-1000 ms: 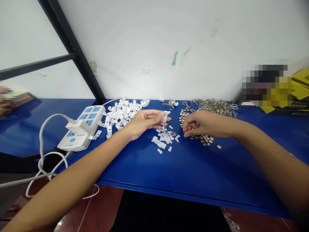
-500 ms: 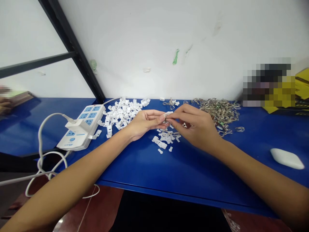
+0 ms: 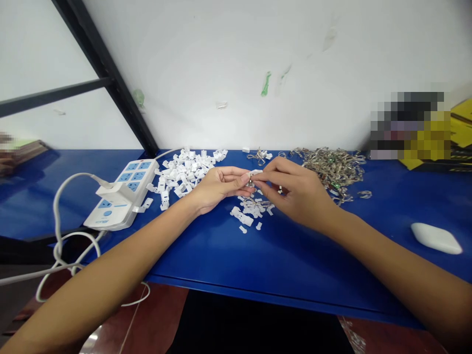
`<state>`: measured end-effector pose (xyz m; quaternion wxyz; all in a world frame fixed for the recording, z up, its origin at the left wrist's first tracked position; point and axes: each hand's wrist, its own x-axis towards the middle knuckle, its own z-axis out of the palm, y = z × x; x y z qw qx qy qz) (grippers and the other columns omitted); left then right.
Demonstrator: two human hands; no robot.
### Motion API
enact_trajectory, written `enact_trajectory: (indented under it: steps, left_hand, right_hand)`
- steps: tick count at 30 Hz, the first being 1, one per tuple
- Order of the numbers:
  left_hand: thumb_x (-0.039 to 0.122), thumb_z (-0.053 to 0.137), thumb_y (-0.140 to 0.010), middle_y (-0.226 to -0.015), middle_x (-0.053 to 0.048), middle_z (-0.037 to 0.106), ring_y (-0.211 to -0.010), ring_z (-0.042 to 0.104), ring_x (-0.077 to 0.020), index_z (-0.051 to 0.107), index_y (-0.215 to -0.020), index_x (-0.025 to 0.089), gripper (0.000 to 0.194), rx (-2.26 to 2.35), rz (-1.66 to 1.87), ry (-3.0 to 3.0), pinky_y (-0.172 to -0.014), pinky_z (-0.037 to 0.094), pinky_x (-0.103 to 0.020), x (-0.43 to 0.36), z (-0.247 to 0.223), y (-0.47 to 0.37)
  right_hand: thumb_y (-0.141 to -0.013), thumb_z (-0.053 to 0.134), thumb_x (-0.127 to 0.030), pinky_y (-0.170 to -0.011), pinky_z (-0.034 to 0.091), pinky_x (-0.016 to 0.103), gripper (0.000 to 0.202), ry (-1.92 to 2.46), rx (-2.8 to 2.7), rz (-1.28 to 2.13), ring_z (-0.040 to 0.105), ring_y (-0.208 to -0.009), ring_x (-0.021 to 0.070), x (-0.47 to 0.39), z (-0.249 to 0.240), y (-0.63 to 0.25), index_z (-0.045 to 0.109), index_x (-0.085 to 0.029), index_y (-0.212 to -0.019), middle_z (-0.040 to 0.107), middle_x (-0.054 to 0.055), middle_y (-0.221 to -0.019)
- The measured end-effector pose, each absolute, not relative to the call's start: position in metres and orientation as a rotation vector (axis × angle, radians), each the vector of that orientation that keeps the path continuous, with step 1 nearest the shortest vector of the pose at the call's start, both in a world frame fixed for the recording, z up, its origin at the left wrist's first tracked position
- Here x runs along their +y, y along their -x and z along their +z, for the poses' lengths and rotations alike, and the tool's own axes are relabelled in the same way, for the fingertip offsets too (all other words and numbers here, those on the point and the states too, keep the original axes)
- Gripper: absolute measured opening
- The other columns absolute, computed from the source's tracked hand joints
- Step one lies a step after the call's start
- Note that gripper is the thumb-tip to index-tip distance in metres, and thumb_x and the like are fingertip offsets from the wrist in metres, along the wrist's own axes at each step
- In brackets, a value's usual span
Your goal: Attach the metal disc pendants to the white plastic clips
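My left hand point(image 3: 221, 187) pinches a small white plastic piece point(image 3: 255, 172) between thumb and fingers. My right hand point(image 3: 291, 189) meets it from the right, its thumb and forefinger closed on the same piece, where a bit of metal also shows. Just below both hands lies a small heap of white pieces point(image 3: 254, 207), with some metal bits among them. Behind my left hand spreads a larger pile of white plastic pieces point(image 3: 188, 167). Beyond my right hand is a pile of metal clips point(image 3: 334, 167).
A white power strip point(image 3: 127, 189) with a plug and looping white cable point(image 3: 57, 211) is at the left. A white rounded case point(image 3: 436, 238) rests at the right. Yellow and black boxes point(image 3: 460, 130) stand at the back right. The blue table point(image 3: 236, 265) meets a wall.
The view has shifted slightly. Both hands remain together at the white piece, with only small finger movement.
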<state>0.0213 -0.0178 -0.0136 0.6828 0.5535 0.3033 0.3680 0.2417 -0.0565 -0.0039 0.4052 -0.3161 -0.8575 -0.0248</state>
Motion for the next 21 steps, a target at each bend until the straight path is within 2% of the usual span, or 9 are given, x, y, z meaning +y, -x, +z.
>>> enact_trajectory:
  steps: [5,9,13,17,21]
  left_hand:
    - [0.038,0.084,-0.085,-0.105,-0.011,0.081,-0.089,0.077,-0.0174,0.079,-0.107,0.017,0.031,0.665,0.833,-1.263,-0.089,0.061,-0.032,-0.019,-0.011,-0.021]
    - [0.037,0.081,-0.088,-0.114,-0.013,0.079,-0.092,0.077,-0.0178,0.078,-0.109,0.016,0.03,0.682,0.824,-1.278,-0.091,0.061,-0.033,-0.021,-0.009,-0.022]
    - [0.037,0.08,-0.088,-0.117,-0.015,0.078,-0.096,0.077,-0.0196,0.078,-0.111,0.016,0.031,0.716,0.816,-1.295,-0.094,0.06,-0.036,-0.022,-0.007,-0.022]
    - [0.038,0.081,-0.087,-0.116,-0.014,0.079,-0.096,0.077,-0.0198,0.078,-0.11,0.016,0.032,0.716,0.828,-1.295,-0.093,0.06,-0.036,-0.02,-0.008,-0.021]
    - [0.04,0.081,-0.087,-0.116,-0.014,0.079,-0.094,0.077,-0.0194,0.078,-0.11,0.017,0.032,0.712,0.818,-1.308,-0.092,0.061,-0.035,-0.019,-0.009,-0.02]
  right_hand:
    - [-0.099,0.059,-0.026,-0.061,0.05,0.035,0.018,0.896,-2.037,-0.076,0.058,-0.067,0.0157,-0.061,0.01,-0.244,0.076,-0.029,-0.105,0.068,0.005,-0.091]
    - [-0.098,0.059,-0.032,-0.064,0.049,0.038,0.018,1.068,-2.093,-0.105,0.058,-0.065,0.017,-0.048,0.02,-0.263,0.076,-0.027,-0.094,0.07,0.005,-0.085]
    - [-0.093,0.065,-0.041,-0.064,0.047,0.036,0.021,1.211,-2.362,0.118,0.061,-0.067,0.0176,-0.025,0.016,-0.286,0.077,-0.025,-0.086,0.073,0.003,-0.082]
    - [-0.085,0.073,-0.052,-0.056,0.044,0.031,0.028,1.334,-2.493,0.387,0.061,-0.06,0.0159,-0.015,0.011,-0.299,0.076,-0.024,-0.084,0.071,0.002,-0.073]
    - [-0.079,0.078,-0.053,-0.052,0.042,0.029,0.029,1.378,-2.508,0.5,0.06,-0.057,0.0152,-0.015,0.01,-0.302,0.076,-0.025,-0.084,0.069,0.001,-0.07]
